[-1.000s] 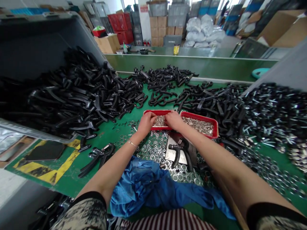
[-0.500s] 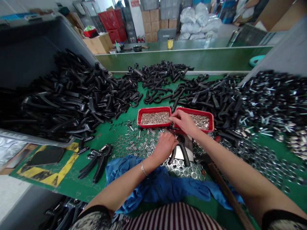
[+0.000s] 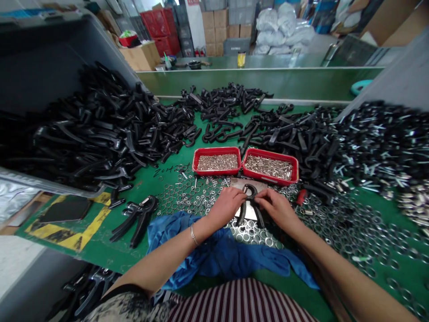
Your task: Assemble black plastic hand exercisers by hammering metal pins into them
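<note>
A black plier-like tool with two spread handles lies on a small metal plate in front of me. My left hand grips its left side near the curved head, fingers closed. At the tool's right side is my right hand, thumb and fingertips pinched together close to the joint. Whatever small piece may be between those fingertips is hidden. Just beyond the plate stand two red trays: the left tray holds tiny metal pieces, and the right tray holds small metal pins.
Black handle parts spill from a grey bin at left. Metal rings and a pile of small metal parts lie at right. Another black plier-like tool rests front left, beside a blue cloth.
My right hand has come away from between the red trays, back toward me, to the tool's right side. My left hand has stayed at the tool.
</note>
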Motion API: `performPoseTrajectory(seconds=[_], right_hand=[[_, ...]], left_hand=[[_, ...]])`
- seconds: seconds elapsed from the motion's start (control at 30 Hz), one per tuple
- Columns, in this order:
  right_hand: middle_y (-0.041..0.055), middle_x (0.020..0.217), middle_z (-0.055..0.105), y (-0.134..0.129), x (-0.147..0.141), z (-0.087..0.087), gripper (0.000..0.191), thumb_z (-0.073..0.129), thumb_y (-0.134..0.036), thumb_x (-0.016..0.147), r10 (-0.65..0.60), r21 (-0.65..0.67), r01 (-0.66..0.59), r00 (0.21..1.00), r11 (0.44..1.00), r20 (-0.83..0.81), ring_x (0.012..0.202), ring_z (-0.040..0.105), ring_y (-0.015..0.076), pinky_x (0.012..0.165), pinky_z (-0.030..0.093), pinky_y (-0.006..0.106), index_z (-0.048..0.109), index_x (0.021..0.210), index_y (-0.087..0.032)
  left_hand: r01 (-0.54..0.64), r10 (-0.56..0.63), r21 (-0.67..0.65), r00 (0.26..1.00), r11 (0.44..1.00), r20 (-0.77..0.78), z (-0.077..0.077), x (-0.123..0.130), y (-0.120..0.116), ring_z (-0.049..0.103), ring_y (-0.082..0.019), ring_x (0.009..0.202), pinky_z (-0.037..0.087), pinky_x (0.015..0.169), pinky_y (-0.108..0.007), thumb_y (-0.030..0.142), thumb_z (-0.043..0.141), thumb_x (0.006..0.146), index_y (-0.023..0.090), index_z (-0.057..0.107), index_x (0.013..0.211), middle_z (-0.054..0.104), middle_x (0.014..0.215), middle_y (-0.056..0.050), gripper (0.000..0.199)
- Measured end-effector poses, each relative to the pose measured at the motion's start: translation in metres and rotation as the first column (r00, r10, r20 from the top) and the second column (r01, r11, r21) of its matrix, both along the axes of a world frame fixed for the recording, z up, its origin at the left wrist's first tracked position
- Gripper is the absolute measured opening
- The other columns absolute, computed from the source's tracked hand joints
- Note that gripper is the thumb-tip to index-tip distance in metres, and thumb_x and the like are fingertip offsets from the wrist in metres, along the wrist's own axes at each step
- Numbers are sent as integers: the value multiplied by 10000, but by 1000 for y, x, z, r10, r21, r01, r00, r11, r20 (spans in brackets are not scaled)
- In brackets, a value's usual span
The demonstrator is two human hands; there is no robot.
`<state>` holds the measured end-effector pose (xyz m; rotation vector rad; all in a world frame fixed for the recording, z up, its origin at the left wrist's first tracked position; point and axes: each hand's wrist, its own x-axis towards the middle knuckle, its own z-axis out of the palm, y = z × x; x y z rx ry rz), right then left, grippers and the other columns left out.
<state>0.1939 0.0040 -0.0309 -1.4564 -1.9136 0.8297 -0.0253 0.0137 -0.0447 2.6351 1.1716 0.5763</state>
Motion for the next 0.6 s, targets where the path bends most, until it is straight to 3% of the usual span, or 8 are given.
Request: performPoseTrajectory(seconds=[0.1,0.23,0.6], right_hand=[[43,855,671,6,-5,-5,106,586,-295,935,33,166,-48,995,985,89,830,617,218,794,490,370,624,881,-212],[88,936,653,10,-11,-14,132,540,-269,971,115,366,-189,970,911,214,935,575,243,873,480,407,624,902,-195],[117,929,641,10,-20,-19,167,484,-193,988,115,462,-309,909,831,401,902,544,248,853,494,419,636,931,-158]], left_hand=[[-91,100,-82,988,992,116,-2,-3,-3,521,-225,1130,385,997,-390,328,513,979,171,582,1173,618,1190,-86,259],[-134,145,-113,984,985,103,-5,-12,-2,513,-241,1116,375,987,-408,350,561,953,174,593,1115,627,1146,-80,241],[-120,136,-146,985,982,102,-8,-17,4,506,-243,1101,368,973,-403,363,588,938,177,582,1102,632,1143,-74,248]])
